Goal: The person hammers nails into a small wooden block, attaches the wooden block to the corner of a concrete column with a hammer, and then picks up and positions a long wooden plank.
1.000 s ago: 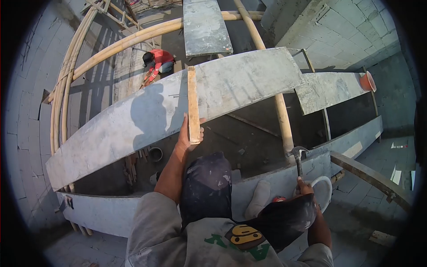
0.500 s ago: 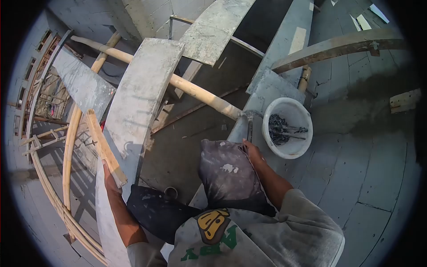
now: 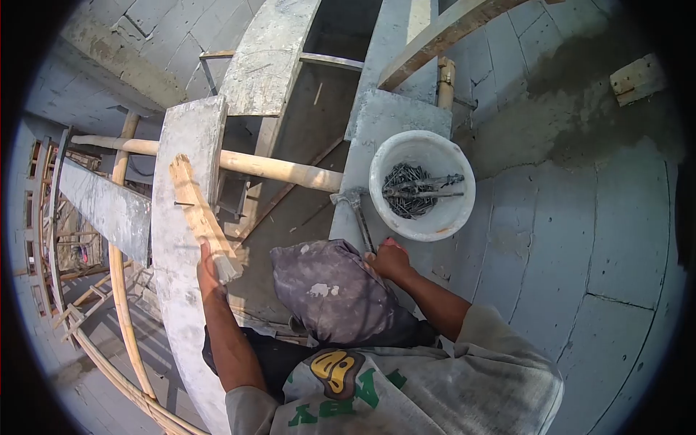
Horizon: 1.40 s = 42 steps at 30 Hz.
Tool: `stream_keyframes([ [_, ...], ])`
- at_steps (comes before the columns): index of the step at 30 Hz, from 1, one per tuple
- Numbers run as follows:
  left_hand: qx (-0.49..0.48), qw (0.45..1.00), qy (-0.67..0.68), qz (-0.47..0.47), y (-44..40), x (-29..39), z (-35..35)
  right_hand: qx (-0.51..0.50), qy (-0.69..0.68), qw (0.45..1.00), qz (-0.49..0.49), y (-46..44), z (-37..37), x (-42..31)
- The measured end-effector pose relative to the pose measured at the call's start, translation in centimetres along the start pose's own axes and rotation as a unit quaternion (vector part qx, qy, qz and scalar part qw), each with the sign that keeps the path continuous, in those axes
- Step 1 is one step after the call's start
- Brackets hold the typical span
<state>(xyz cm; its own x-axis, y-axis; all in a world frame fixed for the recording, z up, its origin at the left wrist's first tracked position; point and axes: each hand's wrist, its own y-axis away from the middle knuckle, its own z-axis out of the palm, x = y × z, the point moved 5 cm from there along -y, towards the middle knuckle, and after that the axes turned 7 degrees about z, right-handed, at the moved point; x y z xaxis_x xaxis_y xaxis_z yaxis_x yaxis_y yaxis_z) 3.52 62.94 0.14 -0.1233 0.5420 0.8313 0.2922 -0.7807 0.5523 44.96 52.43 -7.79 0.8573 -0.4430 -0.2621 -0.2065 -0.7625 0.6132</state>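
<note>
My left hand (image 3: 209, 270) grips the near end of a short, rough wooden batten (image 3: 196, 199). A nail (image 3: 184, 204) shows at the batten's left edge, apparently sticking out of it. The batten is over a pale, plaster-stained plank (image 3: 181, 268); whether it touches the plank I cannot tell. My right hand (image 3: 390, 259) is closed at the lower end of a hammer's handle (image 3: 362, 223), beside my right knee. The hammer's head is at the edge of the grey board. Close to the right hand, a white bucket (image 3: 378, 170) holds nails (image 3: 409, 203) and a metal tool (image 3: 435, 185), probably pincers.
A wooden pole (image 3: 283, 170) crosses under the planks. Another stained plank (image 3: 268, 58) lies further off, and a curved beam (image 3: 442, 43) rises at upper right. Below the boards is a dark drop (image 3: 297, 210). A grey block wall (image 3: 551, 254) stands right; bamboo poles (image 3: 134, 326) stand left.
My view has turned, so the bucket and hammer appear further left. The batten has moved rightward over the pale plank, and its nail now shows. My right hand still holds the hammer.
</note>
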Motion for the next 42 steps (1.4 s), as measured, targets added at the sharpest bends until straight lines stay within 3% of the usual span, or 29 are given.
stream_keyframes([
  [2, 0.059, 0.997, 0.025, -0.032, -0.8, -2.8, 1.8, 0.005, -0.030, 0.999, -0.034, 1.1, -2.8, -1.2],
  [4, 0.030, 0.997, 0.063, -0.028, -0.4, -4.4, 3.1, -0.014, -0.111, 0.989, -0.094, 2.3, -7.9, -2.8],
  [6, 0.011, 0.994, 0.105, -0.013, -1.2, -7.8, 3.3, 0.018, -0.283, 0.939, -0.192, 2.7, -13.3, -3.1],
  [8, 0.034, 0.994, 0.099, -0.041, -1.1, -8.9, 2.8, 0.054, -0.363, 0.925, -0.098, 1.3, -18.3, -2.0],
  [10, 0.087, 0.991, 0.084, -0.057, -0.1, -8.6, 2.4, 0.216, -0.247, 0.939, -0.104, -3.1, -20.9, 0.5],
  [12, 0.106, 0.990, 0.089, -0.042, -0.2, -8.6, 1.6, 0.217, -0.052, 0.975, -0.002, -7.5, -20.9, 2.2],
  [15, 0.147, 0.986, 0.077, -0.009, 0.8, -6.8, 1.0, 0.129, 0.110, 0.985, 0.040, -12.6, -18.3, 2.9],
  [18, 0.172, 0.980, 0.101, -0.009, -0.5, -8.2, -1.4, 0.068, 0.121, 0.986, 0.094, -14.2, -16.1, 2.4],
  [21, 0.162, 0.975, 0.149, -0.020, -1.9, -9.8, -3.6, 0.077, 0.093, 0.989, 0.085, -15.5, -15.2, 3.1],
  [27, 0.189, 0.966, 0.171, -0.043, -2.6, -12.0, -4.7, 0.168, 0.014, 0.983, 0.079, -13.8, -17.7, 4.7],
  [33, 0.230, 0.961, 0.147, -0.039, -1.2, -11.5, -2.7, 0.296, -0.216, 0.930, 0.013, -10.4, -19.1, 6.9],
  [36, 0.236, 0.957, 0.165, -0.029, -1.9, -11.6, -2.6, 0.181, -0.498, 0.848, 0.005, -11.2, -19.6, 7.8],
  [42, 0.273, 0.941, 0.201, 0.007, -3.2, -13.4, -4.8, 0.064, -0.655, 0.750, -0.067, -9.5, -21.2, 2.2],
])
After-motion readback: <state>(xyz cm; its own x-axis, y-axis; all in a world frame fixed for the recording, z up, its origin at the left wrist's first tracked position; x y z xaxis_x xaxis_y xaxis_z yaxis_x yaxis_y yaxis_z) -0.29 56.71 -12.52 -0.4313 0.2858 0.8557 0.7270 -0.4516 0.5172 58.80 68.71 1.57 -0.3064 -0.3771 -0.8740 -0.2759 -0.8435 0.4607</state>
